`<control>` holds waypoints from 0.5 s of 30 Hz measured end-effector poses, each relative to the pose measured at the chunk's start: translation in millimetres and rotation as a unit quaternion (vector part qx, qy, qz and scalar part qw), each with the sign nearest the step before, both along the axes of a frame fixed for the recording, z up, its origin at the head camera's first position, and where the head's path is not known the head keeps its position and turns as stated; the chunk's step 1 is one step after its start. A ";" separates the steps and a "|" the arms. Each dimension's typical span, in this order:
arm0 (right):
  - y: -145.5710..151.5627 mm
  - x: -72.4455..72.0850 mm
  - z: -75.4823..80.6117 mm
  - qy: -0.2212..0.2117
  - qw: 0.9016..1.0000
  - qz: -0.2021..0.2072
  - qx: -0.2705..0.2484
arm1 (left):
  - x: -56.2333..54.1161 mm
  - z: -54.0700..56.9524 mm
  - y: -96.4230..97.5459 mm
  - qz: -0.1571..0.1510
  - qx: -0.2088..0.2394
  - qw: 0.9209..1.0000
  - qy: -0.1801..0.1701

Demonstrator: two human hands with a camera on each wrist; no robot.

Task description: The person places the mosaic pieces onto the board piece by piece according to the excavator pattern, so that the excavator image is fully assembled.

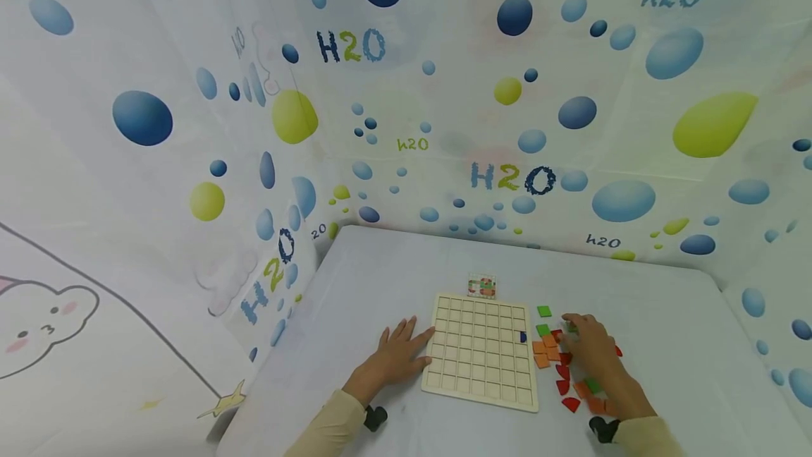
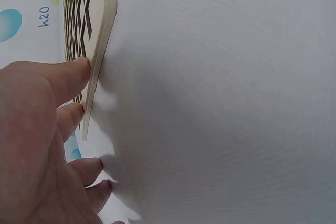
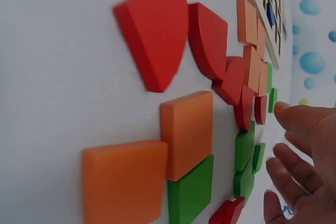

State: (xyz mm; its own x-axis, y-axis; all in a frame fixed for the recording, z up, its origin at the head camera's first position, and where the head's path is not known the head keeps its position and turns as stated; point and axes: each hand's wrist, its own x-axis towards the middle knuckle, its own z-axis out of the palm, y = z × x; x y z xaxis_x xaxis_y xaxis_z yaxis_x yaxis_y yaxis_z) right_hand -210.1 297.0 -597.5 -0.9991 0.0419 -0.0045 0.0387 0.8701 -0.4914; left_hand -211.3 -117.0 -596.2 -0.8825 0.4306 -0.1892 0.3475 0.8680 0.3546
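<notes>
My left hand (image 1: 395,358) lies at the left edge of a pale wooden grid board (image 1: 478,400), fingers spread and straight. In the left wrist view the thumb and a fingertip touch the board's rim, while other fingertips rest on the table. One small blue piece (image 1: 523,336) sits in a cell near the board's right side. Over the loose pieces to the right is my right hand (image 1: 595,351), its fingers loosely bent and holding nothing that shows. Below and around it lie red wedge-like pieces (image 3: 157,30), orange squares (image 3: 123,182) and green squares (image 3: 244,148); the hand partly hides some.
A small printed card (image 1: 482,286) lies just behind the board's far edge. The white-covered table (image 1: 355,288) meets a printed curtain (image 1: 444,90) with blue and yellow-green spots at the back and left.
</notes>
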 end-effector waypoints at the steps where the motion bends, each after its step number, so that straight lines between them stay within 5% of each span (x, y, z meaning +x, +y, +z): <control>1: 0.6 -2.5 -1.0 0.002 1.000 0.001 0.004 | 0.4 0.3 -0.5 0.000 0.000 1.000 0.000; 15: -6.7 -44.4 -17.0 0.001 0.999 0.033 0.039 | 2.2 0.6 -1.7 -0.001 -0.006 1.000 0.001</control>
